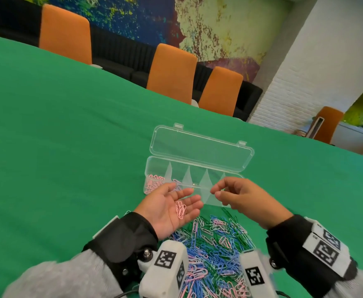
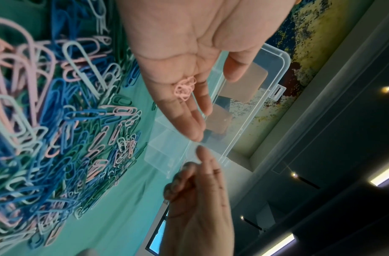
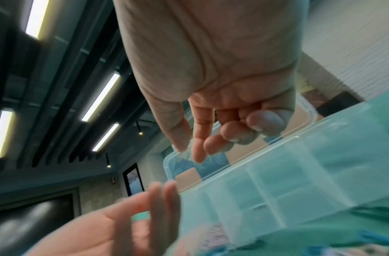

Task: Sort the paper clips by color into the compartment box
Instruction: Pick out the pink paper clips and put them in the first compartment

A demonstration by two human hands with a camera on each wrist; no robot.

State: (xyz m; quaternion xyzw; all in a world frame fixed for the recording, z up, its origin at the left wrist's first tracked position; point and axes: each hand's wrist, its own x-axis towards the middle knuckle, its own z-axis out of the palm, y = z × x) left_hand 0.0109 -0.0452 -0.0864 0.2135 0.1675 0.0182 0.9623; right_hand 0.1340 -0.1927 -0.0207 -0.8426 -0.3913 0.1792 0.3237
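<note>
My left hand lies palm up and flat in front of the clear compartment box. A few pink paper clips rest on its fingers, also visible in the left wrist view as pink clips. My right hand hovers over the box's near wall, thumb and forefinger pointing towards the left hand, the other fingers curled; nothing shows between them. More pink clips lie in the leftmost compartment. The mixed pile of pink, blue, green and white clips lies under both wrists.
The box lid lies flat and open behind the compartments. The green tablecloth stretches bare to the left and far side. Orange chairs stand beyond the far table edge.
</note>
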